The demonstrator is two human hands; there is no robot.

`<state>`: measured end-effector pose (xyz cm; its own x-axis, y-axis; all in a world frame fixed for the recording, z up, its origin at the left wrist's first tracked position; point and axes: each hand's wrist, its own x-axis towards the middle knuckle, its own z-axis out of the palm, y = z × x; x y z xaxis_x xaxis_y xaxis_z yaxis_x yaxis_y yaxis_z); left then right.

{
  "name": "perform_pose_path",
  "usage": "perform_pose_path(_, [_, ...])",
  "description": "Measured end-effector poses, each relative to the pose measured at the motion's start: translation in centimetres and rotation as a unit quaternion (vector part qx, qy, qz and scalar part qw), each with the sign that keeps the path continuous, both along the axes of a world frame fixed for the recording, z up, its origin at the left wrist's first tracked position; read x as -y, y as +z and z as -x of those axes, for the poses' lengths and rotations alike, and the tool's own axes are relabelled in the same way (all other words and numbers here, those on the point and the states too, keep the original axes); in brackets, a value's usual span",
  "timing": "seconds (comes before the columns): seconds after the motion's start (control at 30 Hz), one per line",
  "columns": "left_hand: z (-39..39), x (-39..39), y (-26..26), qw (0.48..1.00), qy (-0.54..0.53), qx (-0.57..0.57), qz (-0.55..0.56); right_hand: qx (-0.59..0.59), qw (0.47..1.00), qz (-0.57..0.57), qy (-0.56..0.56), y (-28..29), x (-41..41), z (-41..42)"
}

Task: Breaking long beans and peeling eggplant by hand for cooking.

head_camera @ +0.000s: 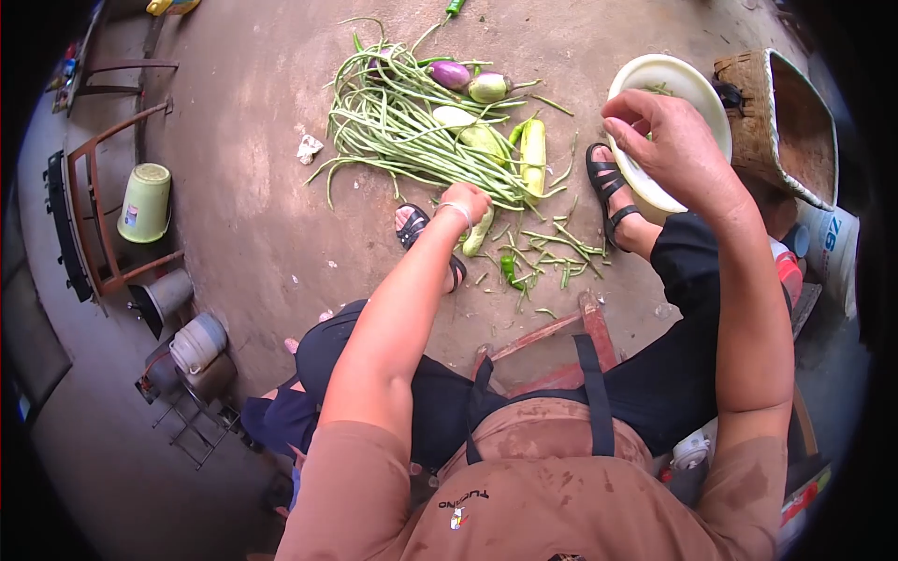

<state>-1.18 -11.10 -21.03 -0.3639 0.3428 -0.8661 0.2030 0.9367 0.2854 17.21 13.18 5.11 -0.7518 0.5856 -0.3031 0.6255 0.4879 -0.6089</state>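
Observation:
A large heap of long green beans (400,119) lies on the floor before me. My left hand (466,201) is at the heap's near edge, its fingers bent at the bean ends; whether it grips a bean cannot be made out. My right hand (652,133) is over a white plastic basin (717,119), thumb and fingers curled with a gap between them and nothing plain in them. Some green pieces show inside the basin. Purple eggplants (450,75), a pale cucumber (533,158) and a green pepper (510,271) lie around the heap. Short bean pieces (561,245) are scattered near my feet.
A woven basket (751,126) stands right of the basin, with a white bucket (828,245) below it. At the left are a green bucket (145,203) and a wooden chair (88,203). A red wooden stool (596,329) is between my legs. Part of another person (280,421) shows at lower left.

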Motion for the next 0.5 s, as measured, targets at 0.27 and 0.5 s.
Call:
perform_pose_path(0.27, [1.6,-3.6,-8.1,0.956,0.224,-0.165,0.098,0.044,0.993,-0.03,0.106,0.4,1.4,-1.3])
perform_pose_path(0.5, [2.1,-3.5,-3.6,0.944,0.311,0.076,0.082,0.08,0.984,-0.038,0.156,-0.3,0.3,-1.5])
